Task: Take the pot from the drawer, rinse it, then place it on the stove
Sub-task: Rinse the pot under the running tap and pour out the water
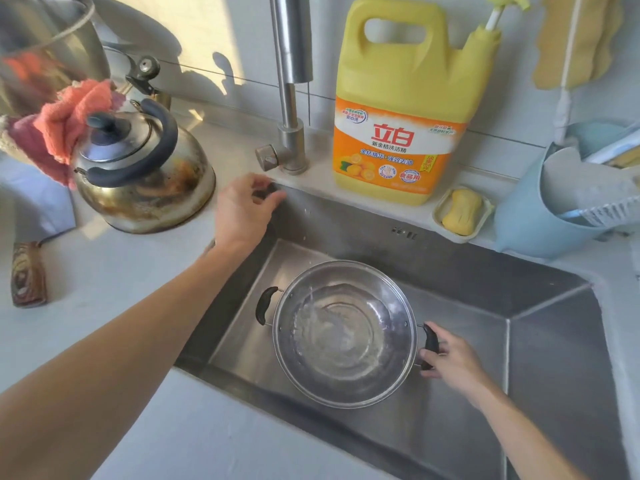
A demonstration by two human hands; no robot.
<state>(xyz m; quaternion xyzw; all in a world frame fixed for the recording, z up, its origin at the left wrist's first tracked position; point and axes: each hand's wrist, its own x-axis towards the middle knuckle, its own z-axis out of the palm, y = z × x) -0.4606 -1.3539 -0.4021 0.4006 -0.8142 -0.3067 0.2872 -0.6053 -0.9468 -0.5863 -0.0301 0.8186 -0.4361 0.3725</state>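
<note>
I see the pot (346, 336) sitting upright in the steel sink (540, 358), toward the basin's middle and front. It is a wide, shallow, round stainless-steel pot with a shiny rim and no lid on it. It has 2 black handles on wire brackets: 1 (265, 305) sticks out at its left, free; the other (430, 344) is at its right, pinched by the fingers (426, 356) of my right hand (453, 358). Inside, a shallow layer of clear water ripples and splashes over the bottom, with a thin streak of water at the left inner wall.
</note>
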